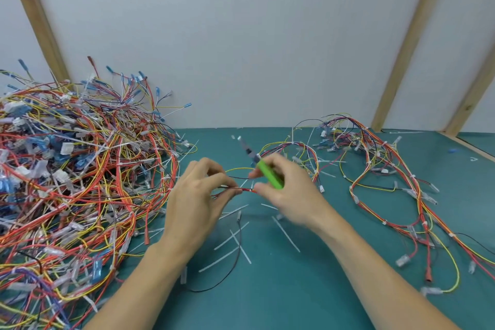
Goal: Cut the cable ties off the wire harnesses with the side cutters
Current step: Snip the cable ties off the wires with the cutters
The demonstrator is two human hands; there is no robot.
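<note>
Over the middle of the green mat, my left hand (199,195) pinches a thin bundle of red and black wires (245,190) from one wire harness. My right hand (288,190) holds the green-handled side cutters (269,175) in its palm, their grey jaws pointing up and to the left, away from the wires. The thumb and fingertips of that hand also pinch the same bundle just right of my left fingers. A yellow wire (238,169) loops above the pinched spot.
A big tangled heap of harnesses (80,174) fills the left side. More harnesses (375,169) lie spread at the right and back. Cut white cable ties (235,238) litter the green mat (281,289) under my hands. A white wall with wooden battens stands behind.
</note>
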